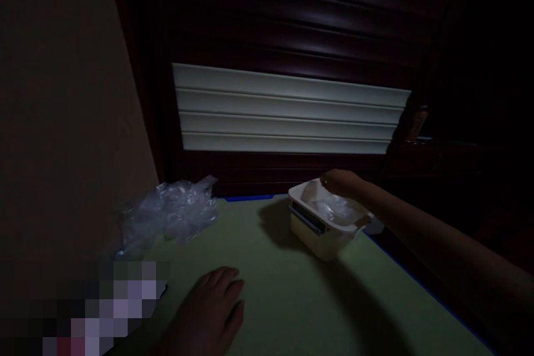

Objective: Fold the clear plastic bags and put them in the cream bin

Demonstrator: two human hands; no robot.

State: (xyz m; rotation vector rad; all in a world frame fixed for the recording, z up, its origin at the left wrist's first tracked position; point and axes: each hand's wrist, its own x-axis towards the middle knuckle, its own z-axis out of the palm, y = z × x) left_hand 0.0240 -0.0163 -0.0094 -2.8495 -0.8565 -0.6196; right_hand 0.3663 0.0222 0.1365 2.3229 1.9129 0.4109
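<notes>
A white plastic storage box (306,232) with a dark latch on its near side sits right of centre, its top uncovered. Crumpled clear plastic (336,208) lies inside it. My right hand (340,181) reaches across from the right, fingers curled at the box's far rim; the fingertips are partly hidden. Low in the view, my left hand (212,306) is over the green surface (258,256), its fingers stretched out and apart, holding nothing. A heap of clear plastic bags (175,208) lies farther off to the left.
The green surface has a blue edge (417,278) on the right. Behind it stands a dark wooden panel with pale slats (283,114). A wall (70,122) rises at left, above a blurred-out item (120,306). A bottle-like object (418,122) stands on dark furniture at right.
</notes>
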